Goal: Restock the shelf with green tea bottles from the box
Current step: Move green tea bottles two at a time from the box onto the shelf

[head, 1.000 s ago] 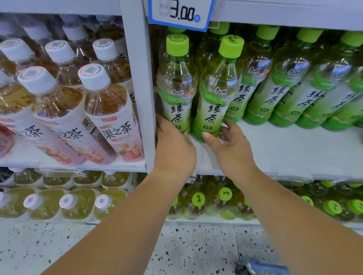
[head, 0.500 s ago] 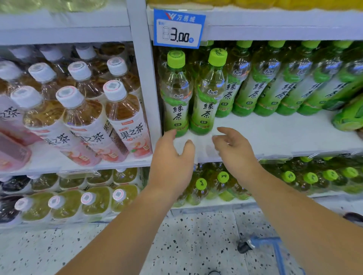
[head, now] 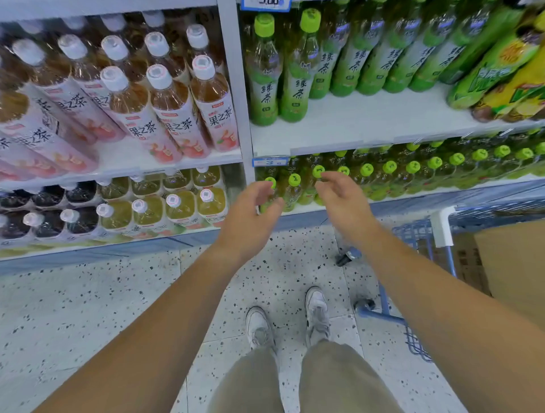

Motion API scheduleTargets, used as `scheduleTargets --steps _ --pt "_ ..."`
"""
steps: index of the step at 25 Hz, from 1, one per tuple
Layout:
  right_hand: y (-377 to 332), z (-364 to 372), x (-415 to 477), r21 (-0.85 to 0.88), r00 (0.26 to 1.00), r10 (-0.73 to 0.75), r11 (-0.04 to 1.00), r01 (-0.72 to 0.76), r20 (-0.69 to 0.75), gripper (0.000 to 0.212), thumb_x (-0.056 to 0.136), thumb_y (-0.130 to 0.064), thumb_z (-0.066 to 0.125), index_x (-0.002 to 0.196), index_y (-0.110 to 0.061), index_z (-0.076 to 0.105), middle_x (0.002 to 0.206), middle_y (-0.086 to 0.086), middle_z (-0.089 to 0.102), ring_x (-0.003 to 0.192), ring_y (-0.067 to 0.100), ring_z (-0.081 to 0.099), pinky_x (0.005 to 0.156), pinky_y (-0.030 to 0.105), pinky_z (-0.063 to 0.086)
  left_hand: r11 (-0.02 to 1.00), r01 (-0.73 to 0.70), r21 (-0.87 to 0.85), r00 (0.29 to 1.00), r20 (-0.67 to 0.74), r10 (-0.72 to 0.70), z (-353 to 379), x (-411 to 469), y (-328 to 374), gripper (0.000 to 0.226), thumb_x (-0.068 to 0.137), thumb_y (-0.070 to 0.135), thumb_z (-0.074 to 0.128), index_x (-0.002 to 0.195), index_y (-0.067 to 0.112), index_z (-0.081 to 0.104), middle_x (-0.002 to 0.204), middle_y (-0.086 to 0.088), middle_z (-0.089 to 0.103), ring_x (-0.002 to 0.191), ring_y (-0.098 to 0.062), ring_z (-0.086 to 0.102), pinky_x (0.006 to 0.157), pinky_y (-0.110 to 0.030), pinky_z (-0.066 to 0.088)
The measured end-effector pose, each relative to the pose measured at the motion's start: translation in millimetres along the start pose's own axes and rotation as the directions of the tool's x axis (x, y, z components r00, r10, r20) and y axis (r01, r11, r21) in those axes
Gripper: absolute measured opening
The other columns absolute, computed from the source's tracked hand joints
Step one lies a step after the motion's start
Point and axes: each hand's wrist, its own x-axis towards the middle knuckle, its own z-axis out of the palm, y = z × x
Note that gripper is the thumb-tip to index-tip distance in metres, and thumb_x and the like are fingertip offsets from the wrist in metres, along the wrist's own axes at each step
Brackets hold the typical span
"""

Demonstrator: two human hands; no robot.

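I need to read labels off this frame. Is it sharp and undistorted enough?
Head view: wide-angle distortion leans the white-capped bottles and bows the shelf; motion blur smears the upper price tag and right-edge bottles; the two front green tea bottles read clearly.

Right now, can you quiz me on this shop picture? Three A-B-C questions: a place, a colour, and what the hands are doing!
1. Where is the cardboard box? A in the blue cart; B on a shelf; C on the floor.
2. The caps on the green tea bottles are: A white; B green; C red.
3. The left hand and right hand are: A holding bottles; B holding the box; C empty.
Answers: 1 A, it sits in the cart; 2 B, lime-green tops; 3 C, fingers loose, gripping nothing.
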Motion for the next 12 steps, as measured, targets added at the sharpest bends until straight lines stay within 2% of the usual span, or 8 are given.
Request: scheduleTargets --steps 2,5,6,9,12 --pt "-6.2 -7.8 -36.4 -0.014 1.0 -0.021 1.0 0.021 -0.007 0.042 0.101 -0.038 0.056 0.141 -0.024 0.054 0.112 -0.02 0.059 0.1 -0.009 0.056 0.077 0.012 0.04 1.0 -0.004 -0.005 1.0 0.001 0.004 -5.5 -31.8 7.9 0.038 0.1 0.035 0.061 0.137 0.025 0.057 0.131 0.015 0.06 0.122 -0.004 0.055 0.104 -0.033 0.046" --pt "-8.5 -18.7 -65.3 0.012 1.0 0.007 1.0 -0.007 -0.025 0.041 0.101 -0.041 0.056 0.14 -0.028 0.054 0.119 -0.015 0.058 0.099 -0.01 0.055 0.066 0.004 0.041 0.999 0.038 -0.033 0.999 0.012 -0.037 -6.2 -57.6 10.0 0.039 0.099 0.04 0.06 0.136 0.028 0.057 0.13 0.018 0.058 0.122 -0.004 0.054 0.102 -0.032 0.046" --pt "-9.1 -24.5 -83.0 0.034 0.999 0.028 0.999 -0.027 -0.034 0.041 0.101 -0.041 0.056 0.14 -0.029 0.054 0.119 -0.015 0.058 0.101 -0.006 0.056 0.068 0.005 0.042 0.998 0.056 -0.03 0.998 0.032 -0.055 -7.6 -72.2 13.3 0.041 0.099 0.042 0.06 0.137 0.028 0.056 0.13 0.019 0.057 0.123 -0.003 0.054 0.101 -0.032 0.045" --pt "-10.2 -45.5 -127.9 0.064 0.997 0.056 0.997 -0.053 -0.049 0.04 0.102 -0.041 0.054 0.141 -0.029 0.053 0.117 -0.018 0.057 0.107 0.004 0.058 0.082 0.021 0.049 0.997 0.073 -0.024 0.995 0.064 -0.072 -8.3 -107.8 22.5 0.045 0.099 0.045 0.059 0.14 0.028 0.054 0.129 0.02 0.056 0.124 -0.005 0.052 0.099 -0.031 0.042" --pt "-5.8 -66.8 -163.9 0.067 0.996 0.074 0.995 -0.07 -0.053 0.041 0.103 -0.04 0.053 0.142 -0.027 0.052 0.122 -0.015 0.055 0.107 0.003 0.058 0.064 0.013 0.05 0.998 0.058 -0.005 0.993 0.099 -0.057 -5.2 -131.4 34.4 0.045 0.098 0.045 0.059 0.139 0.026 0.054 0.135 0.014 0.056 0.127 -0.008 0.052 0.099 -0.032 0.043"
